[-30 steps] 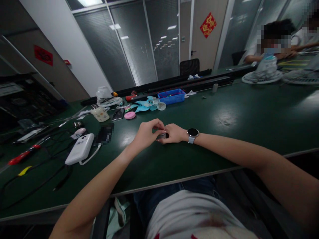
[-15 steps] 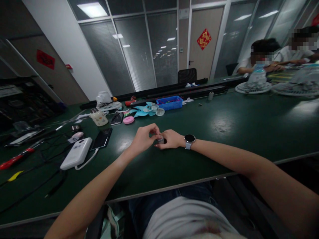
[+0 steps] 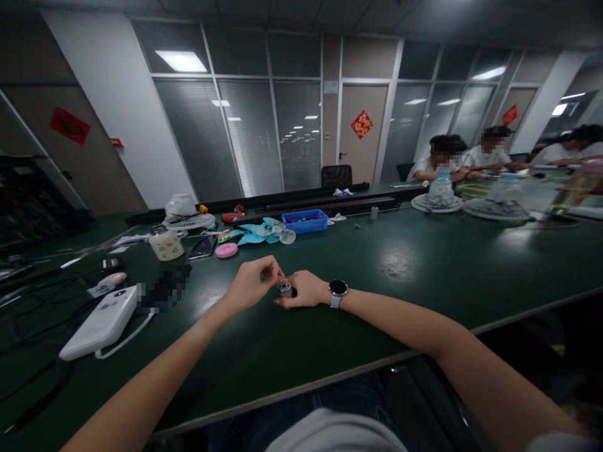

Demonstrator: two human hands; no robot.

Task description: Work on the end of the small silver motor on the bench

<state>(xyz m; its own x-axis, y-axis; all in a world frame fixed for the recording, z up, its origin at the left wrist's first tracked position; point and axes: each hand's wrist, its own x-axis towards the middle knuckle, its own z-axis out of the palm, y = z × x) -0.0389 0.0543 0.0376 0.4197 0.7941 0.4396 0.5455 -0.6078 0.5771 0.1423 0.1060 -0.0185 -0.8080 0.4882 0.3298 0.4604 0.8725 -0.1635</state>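
Small metal part (image 3: 284, 289) sits at frame centre on the bench (image 3: 424, 263), pinched between left hand (image 3: 249, 285) and right hand (image 3: 306, 290), seemingly mid-fitting; finer fingertip alignment looks needed.

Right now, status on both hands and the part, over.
Left hand and right hand both pinching a small metal part on the green table. Nothing between them. Power bank well off to the left.
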